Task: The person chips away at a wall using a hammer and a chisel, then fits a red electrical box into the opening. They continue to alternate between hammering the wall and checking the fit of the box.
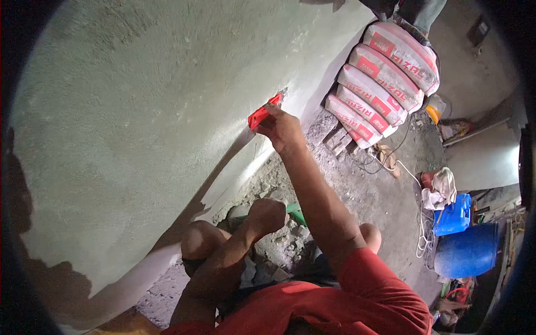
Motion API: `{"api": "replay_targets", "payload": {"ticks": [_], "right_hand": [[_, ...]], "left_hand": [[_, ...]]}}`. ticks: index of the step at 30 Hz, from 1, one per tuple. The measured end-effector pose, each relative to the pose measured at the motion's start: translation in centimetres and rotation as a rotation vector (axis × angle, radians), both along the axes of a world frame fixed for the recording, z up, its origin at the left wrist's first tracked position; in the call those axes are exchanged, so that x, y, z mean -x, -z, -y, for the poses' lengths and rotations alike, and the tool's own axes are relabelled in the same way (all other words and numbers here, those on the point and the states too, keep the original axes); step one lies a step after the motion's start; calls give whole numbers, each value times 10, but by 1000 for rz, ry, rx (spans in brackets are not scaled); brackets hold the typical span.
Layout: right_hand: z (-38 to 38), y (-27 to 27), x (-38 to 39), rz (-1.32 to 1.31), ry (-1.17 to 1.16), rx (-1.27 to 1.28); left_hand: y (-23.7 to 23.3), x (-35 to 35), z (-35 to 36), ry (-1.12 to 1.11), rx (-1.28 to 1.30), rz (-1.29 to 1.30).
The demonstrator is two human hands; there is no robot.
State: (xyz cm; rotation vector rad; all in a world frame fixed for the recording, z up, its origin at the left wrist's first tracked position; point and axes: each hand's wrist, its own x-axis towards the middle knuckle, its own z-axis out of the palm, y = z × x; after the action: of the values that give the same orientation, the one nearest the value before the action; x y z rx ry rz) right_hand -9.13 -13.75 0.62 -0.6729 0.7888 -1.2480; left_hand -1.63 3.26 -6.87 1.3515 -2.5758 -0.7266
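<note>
My right hand (283,129) is raised to the plastered wall (145,106). Its thumb and fingers pinch a red electrical box (259,116), which sits at a rough-edged hole in the plaster. The fingers cover part of the box's near side. My left hand (266,216) is low in front of my knees, closed in a fist with its back toward me. Whatever it may hold is hidden, and I cannot tell what it is. Beside it, a green object (297,213) lies among the rubble.
Stacked cement bags (379,84) stand against the wall at the upper right. Rubble (285,240) covers the floor at the wall's foot. A white cord (416,181) trails across the floor to a blue jerrycan (453,215) and a blue drum (468,251). Another person's legs (416,14) show behind the bags.
</note>
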Motion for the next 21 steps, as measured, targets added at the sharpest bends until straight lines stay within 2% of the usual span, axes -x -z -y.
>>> {"api": "replay_targets", "payload": {"ticks": [4,6,10,13,15,18,21], "right_hand": [[-5,5,-7,1,74,-33],[-11,1,-4,-413,78,-59],[-4,-1,11,-274,-86,-2],[-2,-4,10,-220,-63,-24],[2,2,8,-182,-44,-46],[4,5,7,-133,-37,-11],[-1,-1,6,-100,-15,-40]], "left_hand": [[2,4,-5,-7,117,-62],[13,7,-4,67,186,-97],[14,10,-7,38,54,-21],[8,9,-4,51,64,-32],[-2,7,-3,84,-15,16],[9,11,-2,57,-40,7],[-3,12,-3,41,-100,11]]}}
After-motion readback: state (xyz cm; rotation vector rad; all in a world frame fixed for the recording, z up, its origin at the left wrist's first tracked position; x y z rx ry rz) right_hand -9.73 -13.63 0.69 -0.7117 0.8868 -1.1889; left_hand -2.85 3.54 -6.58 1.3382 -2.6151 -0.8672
